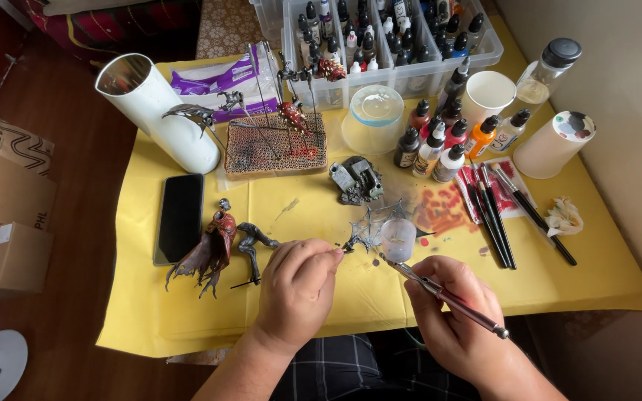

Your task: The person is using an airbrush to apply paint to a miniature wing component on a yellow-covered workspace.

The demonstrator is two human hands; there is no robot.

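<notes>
Right hand [447, 297] grips airbrush [443, 295] — left hand [296, 286] pinches web piece [369, 232].

Airbrush [443, 295]: slim metallic body with reddish sheen, lying diagonally in the right hand [451, 308], tip pointing up-left, clear cup on top. Web-shaped miniature part [368, 234]: dark grey, spindly, pinched at the left hand [299, 286] fingertips above the yellow-covered bench [588, 267].

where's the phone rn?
Head view: the black phone lies face up on the left of the yellow table cover, below the white tube, left of the red-cloaked figurine.
</notes>
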